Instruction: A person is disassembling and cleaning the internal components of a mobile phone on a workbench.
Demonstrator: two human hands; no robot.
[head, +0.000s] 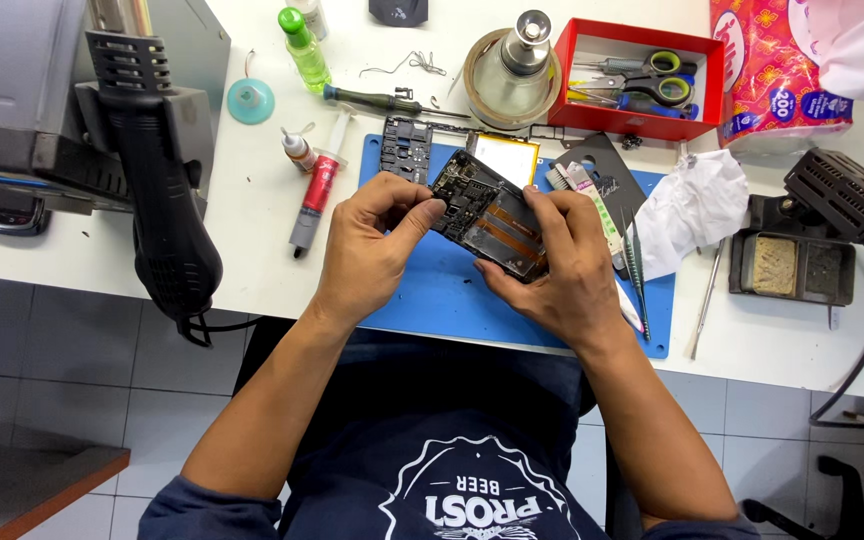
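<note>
Head cam, looking down: both hands hold an opened phone (487, 215), back cover off, circuit board and copper-coloured flex strips showing, tilted above the blue work mat (432, 290). Left hand (372, 250) has fingers curled, thumb and forefinger pinched on the phone's left edge nr the top corner. Right hand (562, 265) cups the phone's right and near side, fingers wrapped under, thumb on the lower edge.

On the mat, far side: black inner frame piece (407, 148), flat battery w/ yellow rim (507, 155), dark back cover (602, 175), tweezers (634, 270) just right of the right hand. Crumpled white tissue (692, 205) at the mat's right edge. Left of the mat a syringe of paste (317, 190), a small bottle (297, 148), a green bottle (304, 45). Far: screwdriver (382, 100), tape roll w/ metal dispenser inside (512, 65), red tray w/ scissors (637, 75). Hot-air gun (157, 180) hangs at far left; solder stand w/ sponge (792, 265) at right.
</note>
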